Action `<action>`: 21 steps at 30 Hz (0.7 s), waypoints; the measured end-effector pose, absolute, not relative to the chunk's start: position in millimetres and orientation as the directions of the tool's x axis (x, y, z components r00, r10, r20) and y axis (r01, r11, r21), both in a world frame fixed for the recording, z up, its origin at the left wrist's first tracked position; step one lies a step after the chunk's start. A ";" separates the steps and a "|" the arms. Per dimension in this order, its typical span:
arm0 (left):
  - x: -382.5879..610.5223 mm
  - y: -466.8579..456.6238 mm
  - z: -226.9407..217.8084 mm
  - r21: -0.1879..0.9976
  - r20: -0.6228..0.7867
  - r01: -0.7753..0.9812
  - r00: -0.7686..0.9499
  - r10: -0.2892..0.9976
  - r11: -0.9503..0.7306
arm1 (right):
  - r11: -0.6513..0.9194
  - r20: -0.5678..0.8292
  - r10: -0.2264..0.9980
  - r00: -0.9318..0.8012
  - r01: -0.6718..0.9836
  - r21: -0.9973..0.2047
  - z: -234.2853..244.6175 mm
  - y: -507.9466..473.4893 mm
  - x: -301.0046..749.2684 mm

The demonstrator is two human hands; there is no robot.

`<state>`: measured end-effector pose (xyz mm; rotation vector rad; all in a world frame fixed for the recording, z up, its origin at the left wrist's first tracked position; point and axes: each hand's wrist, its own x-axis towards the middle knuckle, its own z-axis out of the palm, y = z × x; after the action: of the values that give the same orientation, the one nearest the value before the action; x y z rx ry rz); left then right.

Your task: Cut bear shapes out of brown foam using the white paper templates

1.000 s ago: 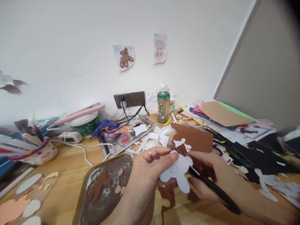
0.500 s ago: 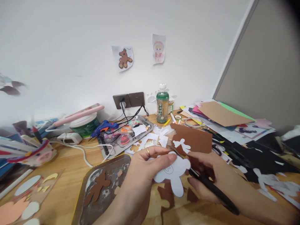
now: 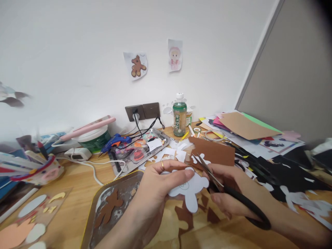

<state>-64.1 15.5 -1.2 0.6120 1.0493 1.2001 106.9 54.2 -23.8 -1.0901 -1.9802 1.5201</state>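
Handling white cutout (image 3: 190, 188): probably light, creasable; hold broad body.
Left hand (image 3: 160, 186): pinches it.
Right hand (image 3: 234, 181): grips scissors (image 3: 243, 199); fingers partly hidden.

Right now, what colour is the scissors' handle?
The handle is black, seen best in the head view.

A plain white wall (image 3: 77, 52) rises behind the wood-grained bench (image 3: 74, 181). Low on it, a dark power socket (image 3: 130, 113) with a plug in it sits beside a matching dark wall plate (image 3: 151, 110). To the right stands a grey panel (image 3: 290, 79) with a pale edge trim (image 3: 260, 53). The light is soft.
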 end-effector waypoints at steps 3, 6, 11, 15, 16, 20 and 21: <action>-63.8 14.9 -1.5 0.845 -0.333 -0.437 0.022 0.943 0.309 | 0.087 -0.092 0.733 -0.674 0.227 -0.970 -18.1 51.9 101.9; -62.5 13.9 -0.9 0.845 -0.344 -0.432 0.011 0.939 0.314 | 0.055 -0.122 0.679 -0.724 0.216 -0.975 -14.0 47.6 100.1; -60.0 14.2 0.5 0.878 -0.306 -0.395 -0.029 0.951 0.271 | 0.108 -0.122 0.708 -0.696 0.278 -0.955 -14.7 45.3 103.0; -60.9 16.3 -1.0 0.885 -0.292 -0.381 -0.012 0.956 0.266 | 0.127 -0.097 0.705 -0.702 0.259 -0.958 -17.9 46.9 103.8; -61.5 16.7 -1.4 0.888 -0.289 -0.374 -0.007 0.957 0.266 | 0.120 -0.096 0.700 -0.707 0.250 -0.961 -18.3 47.1 103.6; -64.4 17.3 -2.9 0.891 -0.280 -0.365 0.022 0.960 0.268 | 0.066 -0.082 0.658 -0.749 0.165 -0.984 -17.8 47.2 103.8; -65.0 17.2 -3.3 0.891 -0.274 -0.369 0.028 0.961 0.265 | 0.062 -0.079 0.649 -0.756 0.156 -0.986 -16.8 47.0 104.2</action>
<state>-65.0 17.2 -3.3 0.7220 1.0648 1.1777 104.2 47.0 -16.8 -0.8039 -1.9615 1.7397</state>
